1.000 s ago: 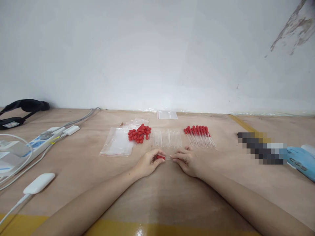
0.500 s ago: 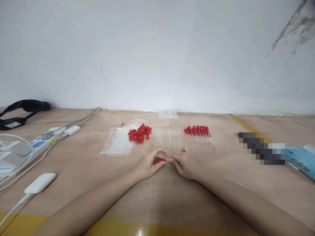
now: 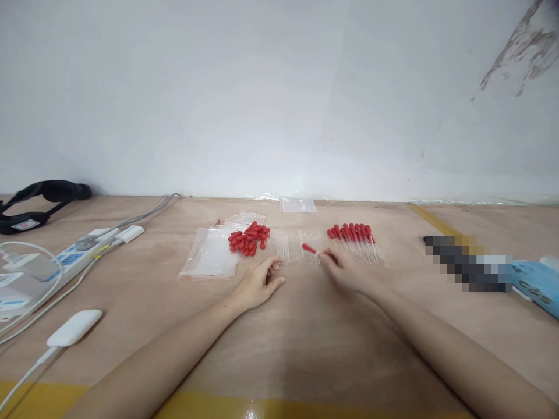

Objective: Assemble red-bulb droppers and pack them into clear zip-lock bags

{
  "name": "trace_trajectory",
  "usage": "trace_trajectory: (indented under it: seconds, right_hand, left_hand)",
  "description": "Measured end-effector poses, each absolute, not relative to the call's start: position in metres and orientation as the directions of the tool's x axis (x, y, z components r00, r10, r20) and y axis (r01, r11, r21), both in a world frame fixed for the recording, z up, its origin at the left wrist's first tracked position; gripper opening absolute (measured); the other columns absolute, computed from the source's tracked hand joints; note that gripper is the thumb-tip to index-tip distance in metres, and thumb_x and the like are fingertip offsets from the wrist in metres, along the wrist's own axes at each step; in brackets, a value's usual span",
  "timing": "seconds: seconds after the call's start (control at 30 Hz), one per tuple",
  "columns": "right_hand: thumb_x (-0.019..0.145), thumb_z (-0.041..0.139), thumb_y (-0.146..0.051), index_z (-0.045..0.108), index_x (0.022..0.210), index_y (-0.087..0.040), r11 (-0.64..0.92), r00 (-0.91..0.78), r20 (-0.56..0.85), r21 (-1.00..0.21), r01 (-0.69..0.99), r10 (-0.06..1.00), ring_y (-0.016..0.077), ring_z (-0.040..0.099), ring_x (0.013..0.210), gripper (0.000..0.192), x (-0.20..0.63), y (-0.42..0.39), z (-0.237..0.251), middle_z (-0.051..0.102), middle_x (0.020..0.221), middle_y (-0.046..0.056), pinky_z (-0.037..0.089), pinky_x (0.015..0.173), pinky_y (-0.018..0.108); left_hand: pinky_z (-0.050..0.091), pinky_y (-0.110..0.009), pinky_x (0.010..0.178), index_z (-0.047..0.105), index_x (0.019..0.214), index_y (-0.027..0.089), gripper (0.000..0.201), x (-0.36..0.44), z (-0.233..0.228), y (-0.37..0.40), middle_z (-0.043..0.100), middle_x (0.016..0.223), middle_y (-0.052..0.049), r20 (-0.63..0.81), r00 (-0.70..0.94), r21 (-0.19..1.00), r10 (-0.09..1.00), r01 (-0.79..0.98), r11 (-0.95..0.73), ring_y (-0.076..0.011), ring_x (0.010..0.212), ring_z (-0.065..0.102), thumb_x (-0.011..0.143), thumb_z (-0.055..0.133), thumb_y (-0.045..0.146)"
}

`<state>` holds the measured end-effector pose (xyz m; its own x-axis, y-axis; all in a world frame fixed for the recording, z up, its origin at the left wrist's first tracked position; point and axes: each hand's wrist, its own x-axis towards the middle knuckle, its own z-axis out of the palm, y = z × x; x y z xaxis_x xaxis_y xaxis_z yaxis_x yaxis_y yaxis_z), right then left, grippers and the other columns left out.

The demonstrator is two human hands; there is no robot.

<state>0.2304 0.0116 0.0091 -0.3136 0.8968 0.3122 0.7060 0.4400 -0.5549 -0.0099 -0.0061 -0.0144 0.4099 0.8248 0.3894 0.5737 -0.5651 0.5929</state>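
Note:
A dropper with a red rubber bulb (image 3: 308, 248) is pinched at its glass tube by my right hand (image 3: 343, 269), its bulb pointing left over the clear glass tubes (image 3: 283, 247). My left hand (image 3: 259, 285) rests in front of the red bulbs with thumb and fingers apart and nothing between them. The loose red rubber bulbs (image 3: 248, 238) lie in a heap left of the tubes. To the right, several droppers with red bulbs (image 3: 353, 233) lie side by side in a row, bulbs toward the wall.
Clear zip bags (image 3: 209, 253) lie left of the bulbs, and another small bag (image 3: 299, 205) lies by the wall. A power strip (image 3: 70, 256) with cables and a white device (image 3: 75, 327) are at left. A blue packet (image 3: 537, 285) lies far right.
My left hand has let go of the red bulb and moved slightly left. My right hand has carried the dropper up and to the right, toward the row.

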Motion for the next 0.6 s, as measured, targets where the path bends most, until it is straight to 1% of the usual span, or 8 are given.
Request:
trace_trajectory:
  seconds: [0.07,0.1,0.17,0.27,0.33,0.4,0.5,0.6]
  right_hand:
    - [0.080,0.041,-0.030,0.057,0.078,-0.017,0.276,-0.118,0.290,-0.596,0.754,0.950,0.0146,0.056,0.066,0.021,0.247,0.028,0.015,0.063,0.074,0.003,0.039,0.059,0.024]
    - [0.078,0.044,-0.032,0.059,0.075,-0.017,0.182,-0.020,0.270,-0.591,0.786,0.963,0.0152,0.057,0.066,0.021,0.255,0.036,0.018,0.063,0.072,0.004,0.039,0.059,0.024]
    - [0.074,0.047,-0.034,0.060,0.072,-0.018,0.022,0.130,0.240,-0.544,0.839,0.962,0.0170,0.058,0.068,0.021,0.267,0.050,0.021,0.064,0.071,0.004,0.038,0.059,0.025]
    - [0.072,0.047,-0.036,0.063,0.069,-0.019,-0.135,0.248,0.229,-0.420,0.897,0.941,0.0206,0.059,0.074,0.023,0.274,0.064,0.019,0.065,0.074,0.005,0.037,0.061,0.028]
    - [0.072,0.046,-0.036,0.064,0.069,-0.020,-0.191,0.280,0.224,-0.351,0.917,0.933,0.0221,0.059,0.076,0.024,0.275,0.070,0.016,0.065,0.075,0.006,0.036,0.064,0.030]
    - [0.072,0.045,-0.035,0.064,0.068,-0.021,-0.221,0.295,0.215,-0.309,0.925,0.931,0.0227,0.059,0.075,0.024,0.274,0.073,0.011,0.065,0.073,0.006,0.036,0.067,0.033]
    - [0.072,0.043,-0.039,0.064,0.067,-0.021,-0.235,0.299,0.218,-0.277,0.932,0.929,0.0235,0.058,0.074,0.028,0.274,0.074,0.007,0.063,0.069,0.006,0.035,0.068,0.035]
    - [0.073,0.042,-0.043,0.063,0.065,-0.020,-0.212,0.276,0.245,-0.259,0.942,0.929,0.0233,0.057,0.074,0.032,0.271,0.070,0.007,0.063,0.069,0.006,0.033,0.069,0.036]
  left_hand:
    - [0.046,-0.027,0.066,0.053,0.100,0.018,0.023,-0.012,-0.014,-0.005,0.057,0.086,-0.004,0.371,0.454,0.560,0.810,0.586,-0.585,-0.0147,0.074,0.054,0.078,0.053,0.025]
    - [0.045,-0.026,0.066,0.055,0.097,0.018,0.020,-0.012,-0.013,-0.005,0.057,0.085,-0.004,0.364,0.476,0.541,0.801,0.592,-0.597,-0.0148,0.073,0.054,0.078,0.053,0.025]
    - [0.044,-0.026,0.065,0.057,0.094,0.018,0.018,-0.012,-0.013,-0.004,0.057,0.084,-0.004,0.352,0.501,0.516,0.791,0.602,-0.610,-0.0150,0.072,0.053,0.079,0.052,0.025]
    - [0.043,-0.026,0.063,0.057,0.093,0.017,0.017,-0.011,-0.013,-0.004,0.056,0.083,-0.004,0.337,0.511,0.510,0.791,0.607,-0.609,-0.0152,0.071,0.052,0.079,0.051,0.026]
    - [0.042,-0.026,0.063,0.057,0.093,0.017,0.017,-0.011,-0.013,-0.004,0.056,0.083,-0.005,0.332,0.515,0.513,0.791,0.605,-0.609,-0.0152,0.072,0.051,0.079,0.051,0.026]
    - [0.042,-0.026,0.063,0.058,0.092,0.017,0.017,-0.011,-0.013,-0.003,0.056,0.084,-0.005,0.328,0.517,0.517,0.790,0.602,-0.608,-0.0151,0.072,0.051,0.080,0.051,0.026]
    - [0.041,-0.026,0.064,0.058,0.092,0.017,0.017,-0.012,-0.013,-0.003,0.056,0.084,-0.004,0.325,0.521,0.521,0.789,0.598,-0.609,-0.0150,0.072,0.051,0.080,0.051,0.026]
    - [0.041,-0.026,0.064,0.058,0.093,0.017,0.017,-0.012,-0.013,-0.003,0.056,0.084,-0.004,0.318,0.522,0.521,0.792,0.602,-0.605,-0.0147,0.072,0.051,0.080,0.051,0.026]
